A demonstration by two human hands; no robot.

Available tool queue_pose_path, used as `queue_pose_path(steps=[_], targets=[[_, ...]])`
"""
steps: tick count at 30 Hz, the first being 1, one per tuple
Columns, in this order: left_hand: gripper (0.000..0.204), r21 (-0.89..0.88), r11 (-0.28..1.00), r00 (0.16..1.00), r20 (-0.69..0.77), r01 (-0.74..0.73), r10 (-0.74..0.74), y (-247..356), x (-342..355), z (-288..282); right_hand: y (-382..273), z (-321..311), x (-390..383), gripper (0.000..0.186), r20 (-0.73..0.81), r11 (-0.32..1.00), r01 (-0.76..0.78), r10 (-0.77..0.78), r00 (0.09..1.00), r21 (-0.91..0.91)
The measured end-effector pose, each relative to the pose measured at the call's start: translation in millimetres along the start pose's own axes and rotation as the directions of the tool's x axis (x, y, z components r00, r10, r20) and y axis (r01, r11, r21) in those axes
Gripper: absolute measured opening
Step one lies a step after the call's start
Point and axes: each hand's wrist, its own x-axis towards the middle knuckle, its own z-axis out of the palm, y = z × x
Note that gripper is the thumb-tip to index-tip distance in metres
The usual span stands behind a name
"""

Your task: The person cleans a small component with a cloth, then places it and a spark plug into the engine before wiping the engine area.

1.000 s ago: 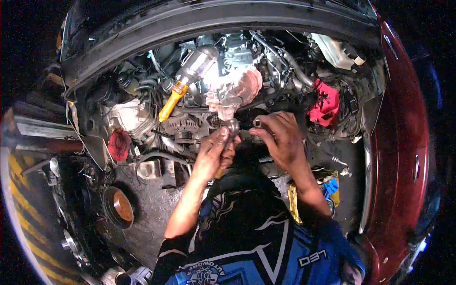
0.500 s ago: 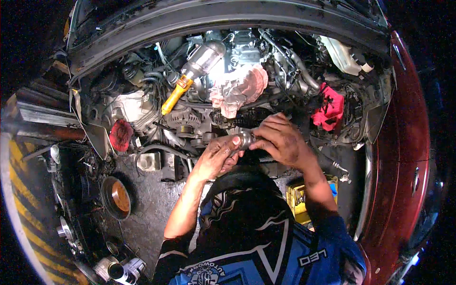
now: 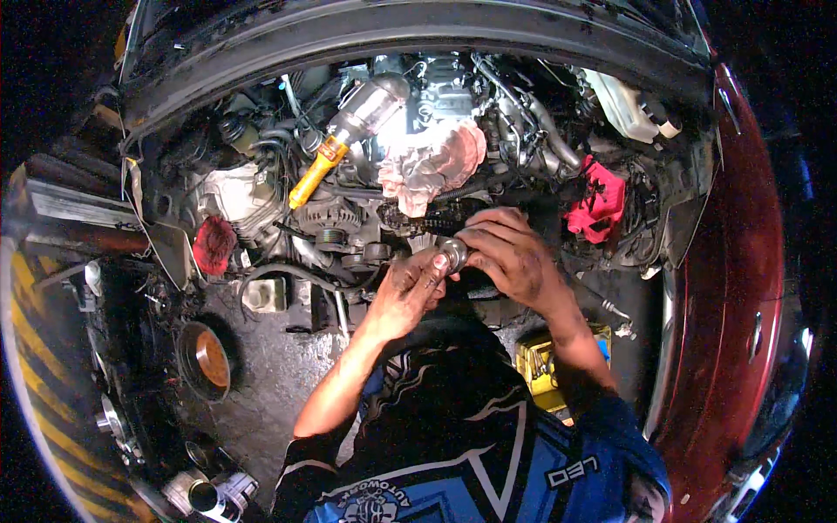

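Between my two hands is a small, round, shiny metal part (image 3: 455, 252), held in front of my chest at the near edge of the engine bay. My left hand (image 3: 410, 288) is closed around its lower left side, with the thumb up against it. The fingers of my right hand (image 3: 510, 257) are curled over its right side and grip it too. Dark grease marks both hands. My fingers cover much of the part, so its exact kind cannot be made out.
A lit work lamp (image 3: 319, 172) with a yellow handle lies across the engine beside a crumpled pink rag (image 3: 433, 166). A red rag (image 3: 214, 245) sits left, a bright red piece (image 3: 596, 200) right. Below are a yellow crate (image 3: 534, 373) and a round pan (image 3: 206, 361).
The metal part has turned slightly in my hands, and my left thumb has shifted over it. The whole view has moved a little; both hands still hold the part.
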Motion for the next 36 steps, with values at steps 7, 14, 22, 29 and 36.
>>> queue_pose_path(steps=[7,14,22,29,36], targets=[[0.029,0.301,0.909,0.842,-0.373,-0.288,0.39,9,-5,35,-57,0,4,0.049,-0.325,0.949,-0.314,0.309,0.894,0.039],[0.041,0.732,0.54,0.772,-0.03,-0.416,0.635,-4,10,60,-52,31,-5,0.041,-0.321,0.67,-0.323,0.651,0.687,0.668],[0.023,0.708,0.568,0.758,-0.072,-0.418,0.648,11,-4,-3,22,-33,33,0.016,-0.323,0.748,-0.448,0.633,0.704,0.49],[0.017,0.556,0.826,0.75,-0.586,0.096,0.308,-43,-58,-48,152,-26,154,0.028,-0.155,0.91,-0.313,0.28,0.948,-0.273],[0.029,0.513,0.611,0.601,-0.795,0.602,0.075,-187,-150,-41,327,63,270,0.034,0.306,0.926,-0.036,0.161,0.939,-0.376]])
